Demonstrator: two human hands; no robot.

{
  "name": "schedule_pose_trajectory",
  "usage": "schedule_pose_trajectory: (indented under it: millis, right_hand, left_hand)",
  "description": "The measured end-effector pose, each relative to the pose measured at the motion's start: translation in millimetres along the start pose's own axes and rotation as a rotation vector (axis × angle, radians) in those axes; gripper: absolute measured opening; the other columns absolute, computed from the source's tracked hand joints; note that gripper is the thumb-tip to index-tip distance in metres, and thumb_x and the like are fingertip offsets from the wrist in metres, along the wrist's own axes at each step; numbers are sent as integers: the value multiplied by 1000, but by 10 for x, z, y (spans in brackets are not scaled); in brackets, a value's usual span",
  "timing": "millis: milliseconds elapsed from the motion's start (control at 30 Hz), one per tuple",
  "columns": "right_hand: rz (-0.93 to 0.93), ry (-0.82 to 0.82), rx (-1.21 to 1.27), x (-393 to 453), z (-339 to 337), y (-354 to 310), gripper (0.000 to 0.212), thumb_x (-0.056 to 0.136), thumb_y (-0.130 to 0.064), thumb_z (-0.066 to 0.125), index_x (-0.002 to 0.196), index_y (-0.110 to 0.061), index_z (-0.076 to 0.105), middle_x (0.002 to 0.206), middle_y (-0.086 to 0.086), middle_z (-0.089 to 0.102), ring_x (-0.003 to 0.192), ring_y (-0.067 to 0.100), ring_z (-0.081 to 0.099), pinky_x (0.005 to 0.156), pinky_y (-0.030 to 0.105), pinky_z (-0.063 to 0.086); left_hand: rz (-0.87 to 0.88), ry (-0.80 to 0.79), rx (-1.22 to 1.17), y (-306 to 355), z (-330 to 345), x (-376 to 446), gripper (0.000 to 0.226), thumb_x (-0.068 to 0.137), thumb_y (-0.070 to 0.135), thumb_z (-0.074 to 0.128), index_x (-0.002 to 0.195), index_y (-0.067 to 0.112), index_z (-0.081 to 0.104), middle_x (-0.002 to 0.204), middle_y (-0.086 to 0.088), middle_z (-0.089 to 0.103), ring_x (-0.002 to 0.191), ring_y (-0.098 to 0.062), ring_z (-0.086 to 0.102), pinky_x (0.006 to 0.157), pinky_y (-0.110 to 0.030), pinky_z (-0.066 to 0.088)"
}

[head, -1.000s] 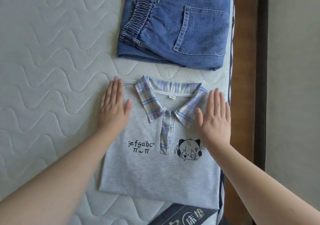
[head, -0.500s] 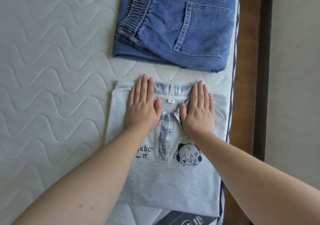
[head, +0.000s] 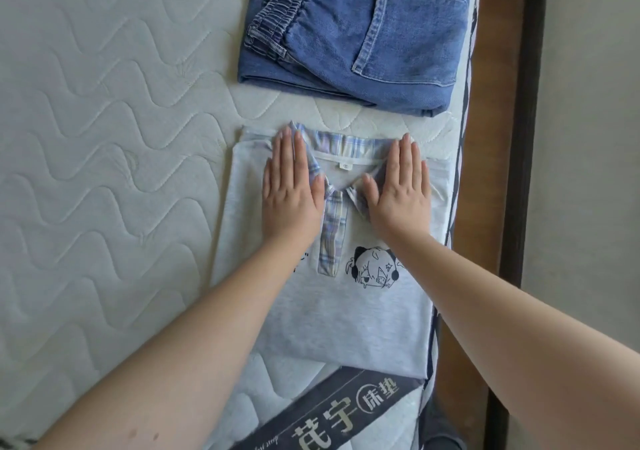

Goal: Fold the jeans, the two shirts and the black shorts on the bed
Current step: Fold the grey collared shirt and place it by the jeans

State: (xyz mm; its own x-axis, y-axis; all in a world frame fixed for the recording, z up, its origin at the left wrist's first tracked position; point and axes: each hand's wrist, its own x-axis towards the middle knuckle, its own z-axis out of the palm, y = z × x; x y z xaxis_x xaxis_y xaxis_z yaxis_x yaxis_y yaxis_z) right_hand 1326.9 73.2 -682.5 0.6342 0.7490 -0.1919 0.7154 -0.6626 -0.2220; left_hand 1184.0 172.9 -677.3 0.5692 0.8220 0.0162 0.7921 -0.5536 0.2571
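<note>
A folded grey polo shirt (head: 346,321) with a plaid collar and a cartoon print lies near the bed's right edge. My left hand (head: 289,190) lies flat on the left side of the collar, fingers straight. My right hand (head: 400,190) presses flat on the right side of the collar. Beyond the shirt sit the folded blue jeans (head: 356,34), back pocket up. The second shirt and the black shorts are out of view.
The white quilted mattress (head: 104,138) stretches to the left. A dark label with white characters (head: 332,411) runs across its near corner. A brown wooden bed frame (head: 485,172) borders the right side, with grey floor (head: 588,138) beyond.
Both hands slid inward from the shirt's outer edges onto the collar, then spread slightly apart over it. The view has shifted forward and closer.
</note>
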Motion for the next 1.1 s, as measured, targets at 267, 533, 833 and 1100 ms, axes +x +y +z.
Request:
schedule_pose_trajectory:
  millis: [267, 533, 833, 1100]
  right_hand:
    - [-104, 12, 99, -1139, 226, -22, 58, 103, -30, 26, 156, -10, 15, 163, 5, 12, 151, 15, 6, 122, 33, 5]
    - [-147, -65, 49, -1390, 384, 106, 58, 103, -36, 16, 155, -10, 21, 163, 5, 15, 151, 16, 8, 122, 36, 7]
    - [-163, -134, 4, -2182, 425, 138, 57, 104, -36, 23, 156, -13, 19, 163, 3, 14, 151, 16, 7, 122, 36, 7]
    - [-148, -264, -64, -2700, 312, 276, 60, 105, -42, 20, 157, -21, 0, 164, 3, -4, 151, 19, -6, 122, 37, 0]
  left_hand:
    - [-9, -177, 6, 287, 170, -1206, 67, 105, 47, 10, 153, 4, 27, 161, -12, 23, 149, -24, 23, 119, -43, 23]
    - [208, -162, 82, 216, 241, -1381, 57, 104, 37, 27, 157, 17, 20, 164, 4, 16, 151, -14, 14, 121, -42, 19]
    - [219, -194, 69, -15, 102, -1928, 64, 102, 40, 32, 154, 4, 23, 161, -12, 22, 150, -23, 21, 120, -41, 25]
    - [115, -357, 152, -546, -268, -2560, 68, 101, 44, 31, 155, 4, 21, 163, -13, 19, 150, -26, 18, 119, -48, 23]
